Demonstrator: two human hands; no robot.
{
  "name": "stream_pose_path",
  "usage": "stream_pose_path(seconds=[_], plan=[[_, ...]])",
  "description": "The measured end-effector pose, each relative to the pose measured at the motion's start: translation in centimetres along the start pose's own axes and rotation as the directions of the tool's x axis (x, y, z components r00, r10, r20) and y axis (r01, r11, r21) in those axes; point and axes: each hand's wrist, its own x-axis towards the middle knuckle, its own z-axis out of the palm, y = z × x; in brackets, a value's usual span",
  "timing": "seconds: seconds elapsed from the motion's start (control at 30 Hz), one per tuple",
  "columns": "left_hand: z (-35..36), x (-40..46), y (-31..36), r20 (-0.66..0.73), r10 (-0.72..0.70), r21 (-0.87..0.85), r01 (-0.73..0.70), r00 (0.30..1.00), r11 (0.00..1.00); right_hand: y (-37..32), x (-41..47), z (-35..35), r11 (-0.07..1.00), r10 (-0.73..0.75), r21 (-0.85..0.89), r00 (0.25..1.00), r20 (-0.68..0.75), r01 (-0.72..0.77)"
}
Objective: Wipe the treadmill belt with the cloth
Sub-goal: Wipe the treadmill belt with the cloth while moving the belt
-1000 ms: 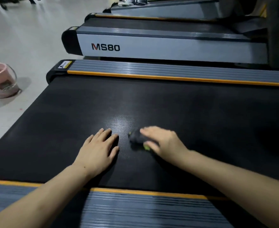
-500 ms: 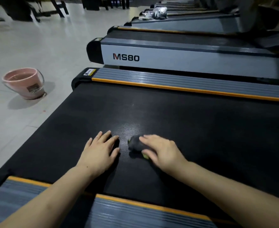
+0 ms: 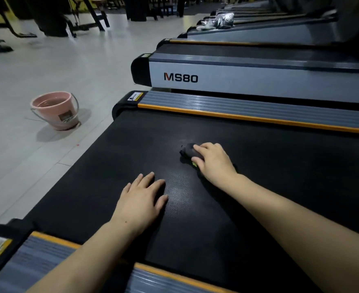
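The black treadmill belt [image 3: 269, 166] fills the middle of the view. A small dark bunched cloth [image 3: 188, 151] with a bit of green at its edge lies on the belt under my right hand [image 3: 213, 161], whose fingers curl over it and press it down. My left hand [image 3: 141, 199] lies flat on the belt nearer to me, fingers spread, holding nothing. Most of the cloth is hidden beneath my right palm.
Grey side rails with orange trim [image 3: 248, 118] border the belt on both sides. A pink bucket [image 3: 56, 109] with liquid stands on the tiled floor to the left. More treadmills, one marked MS80 [image 3: 180, 77], line up behind.
My right hand has pushed the cloth farther across the belt, away from me and from my left hand. The left hand stayed put; the view swung up and left.
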Motion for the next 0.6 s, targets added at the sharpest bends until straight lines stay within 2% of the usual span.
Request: stream_pose_path(seconds=[0.17,0.3,0.37,0.43,0.53,0.6], plan=[[-0.1,0.9,-0.2,-0.025,0.059,0.051,-0.058,0.998,0.997,-1.2,-7.1,-1.4,0.942,-0.312,0.14,0.95,0.021,0.306],[0.4,2.0,0.4,-0.049,0.066,0.018,-0.065,0.997,0.998,0.4,-4.4,-0.3,0.941,-0.318,0.109,0.947,-0.035,0.32],[0.4,2.7,0.5,-0.044,0.067,0.018,-0.066,0.997,0.998,1.6,0.6,1.3,0.97,-0.238,0.032,0.97,-0.047,0.239],[0.3,3.1,0.1,-0.032,0.068,0.016,-0.067,0.997,0.998,2.4,5.7,2.3,0.998,-0.05,0.023,0.996,-0.074,0.052],[0.2,3.1,0.3,-0.04,0.069,0.004,-0.069,0.997,0.998,2.9,10.0,3.0,0.978,0.208,-0.002,0.976,-0.067,-0.209],[0.2,3.3,0.4,-0.055,0.082,-0.002,-0.082,0.995,0.997,2.7,9.7,2.9,0.974,0.223,-0.039,0.973,-0.062,-0.225]])
